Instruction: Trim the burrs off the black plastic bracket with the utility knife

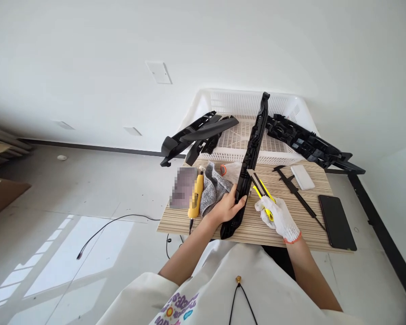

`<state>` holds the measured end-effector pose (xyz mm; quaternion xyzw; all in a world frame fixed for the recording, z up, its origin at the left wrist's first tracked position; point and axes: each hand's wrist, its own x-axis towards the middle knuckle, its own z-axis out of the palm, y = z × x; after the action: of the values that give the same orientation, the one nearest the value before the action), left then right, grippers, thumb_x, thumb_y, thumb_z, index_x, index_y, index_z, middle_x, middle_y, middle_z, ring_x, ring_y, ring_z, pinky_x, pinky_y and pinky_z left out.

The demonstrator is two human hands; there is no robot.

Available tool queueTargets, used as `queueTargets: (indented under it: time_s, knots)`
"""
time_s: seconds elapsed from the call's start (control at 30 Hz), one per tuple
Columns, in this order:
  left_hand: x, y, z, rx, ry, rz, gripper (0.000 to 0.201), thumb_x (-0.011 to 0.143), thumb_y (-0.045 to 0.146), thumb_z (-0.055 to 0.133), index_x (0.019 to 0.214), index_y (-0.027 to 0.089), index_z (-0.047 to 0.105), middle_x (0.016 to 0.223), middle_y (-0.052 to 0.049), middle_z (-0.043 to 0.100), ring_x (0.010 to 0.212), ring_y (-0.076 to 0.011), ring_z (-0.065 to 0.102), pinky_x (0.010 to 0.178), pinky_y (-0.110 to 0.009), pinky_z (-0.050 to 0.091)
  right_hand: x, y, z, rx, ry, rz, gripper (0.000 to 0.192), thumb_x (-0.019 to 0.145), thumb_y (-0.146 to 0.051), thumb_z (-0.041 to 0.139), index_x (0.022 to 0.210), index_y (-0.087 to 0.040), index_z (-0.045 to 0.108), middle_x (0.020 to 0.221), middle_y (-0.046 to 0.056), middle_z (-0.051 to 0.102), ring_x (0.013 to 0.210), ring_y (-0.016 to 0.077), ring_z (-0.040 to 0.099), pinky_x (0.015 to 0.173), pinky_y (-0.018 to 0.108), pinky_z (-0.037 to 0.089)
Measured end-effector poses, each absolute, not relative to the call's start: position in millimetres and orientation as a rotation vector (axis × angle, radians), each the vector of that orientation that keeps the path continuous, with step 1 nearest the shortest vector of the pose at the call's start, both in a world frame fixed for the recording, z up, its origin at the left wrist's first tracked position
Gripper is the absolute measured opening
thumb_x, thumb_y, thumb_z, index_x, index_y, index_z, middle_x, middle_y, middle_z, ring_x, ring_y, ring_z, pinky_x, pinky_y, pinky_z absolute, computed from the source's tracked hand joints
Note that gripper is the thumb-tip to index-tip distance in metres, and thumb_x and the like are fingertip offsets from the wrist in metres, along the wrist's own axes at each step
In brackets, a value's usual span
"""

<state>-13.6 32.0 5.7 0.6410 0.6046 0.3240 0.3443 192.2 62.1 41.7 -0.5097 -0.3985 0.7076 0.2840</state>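
While the bare left hand [228, 206] grips a long black plastic part [250, 158], its end rests on the striped wooden surface [291, 225]. The right hand [279, 216], in a white knit glove, squeezes a yellow knife [264, 195] beside it.

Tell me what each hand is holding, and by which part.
The bare left hand grips the long black plastic moulded part near its lower end. The white-gloved right hand holds the yellow utility knife by its handle, blade towards the part.
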Motion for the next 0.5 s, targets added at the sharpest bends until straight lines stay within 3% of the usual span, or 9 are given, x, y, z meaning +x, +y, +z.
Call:
queueTargets:
  time_s: [0.23,0.5]
  knots:
    - [-15.7,31.9,4.8,1.657,1.58,0.79,0.045,0.102,0.057,0.045,0.126,0.021,0.052,0.096,-0.009,0.073,0.097,-0.0325,0.073,0.088,-0.043,0.058,186.0,58.2,42.7,-1.438,-1.183,1.777,0.05,0.074,-0.065,0.071,0.076,-0.015,0.068,0.046,-0.001,0.051,0.037,0.0081,0.037,0.033,0.02,0.024]
    - [-17.8,31.9,8.0,1.59,1.664,0.698,0.05,0.098,0.062,0.046,0.123,0.019,0.05,0.084,-0.009,0.069,0.093,-0.0355,0.071,0.081,-0.043,0.056,185.8,58.4,38.0,-1.447,-1.22,1.752,0.049,0.079,-0.063,0.07,0.081,-0.015,0.068,0.044,-0.002,0.05,0.037,0.0088,0.038,0.033,0.02,0.024]
